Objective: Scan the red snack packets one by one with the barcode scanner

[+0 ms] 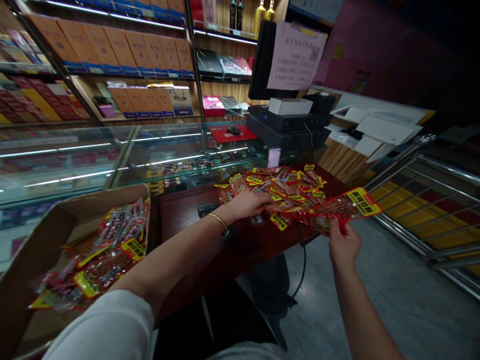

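Note:
A heap of red-and-yellow snack packets (288,186) lies on the dark red wooden table (187,255). My left hand (252,204), with a gold bangle at its wrist, rests at the near left side of the heap. Its fingers are closed on a packet there, their tips partly hidden among the wrappers. Off the table's right edge, my right hand (344,242) pinches a snack packet (343,206) between thumb and fingers. That packet is see-through with brown strips inside and a yellow label at its right end. Another wrapper shows under it, by the thumb.
To the left stands an open cardboard box (56,225) holding several similar packets. Glass display cases (161,145) run behind. A monitor (262,60) with a paper notice and a black cash drawer (288,132) stand beyond the heap. A metal rack (431,200) is at right.

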